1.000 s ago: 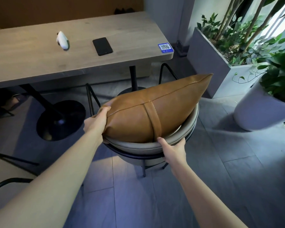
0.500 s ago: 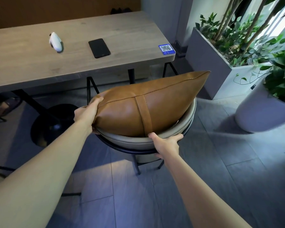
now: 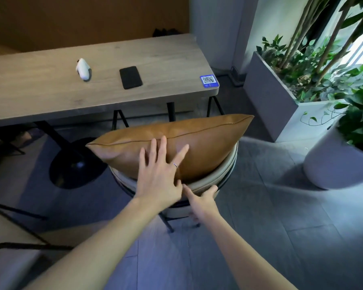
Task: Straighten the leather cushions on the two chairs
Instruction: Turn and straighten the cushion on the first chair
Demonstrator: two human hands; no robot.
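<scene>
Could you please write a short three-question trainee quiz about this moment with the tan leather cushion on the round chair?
1. True or false: the left hand lies with fingers spread on the tan leather cushion.
2. Which part of the round grey padded chair does the right hand touch? A) a leg B) the curved back rim C) nothing
3. Fill in: on the long wooden table, the flat black phone lies between the small white device and the blue ____ code sticker.

Key: 1 true; 2 B; 3 QR.
</scene>
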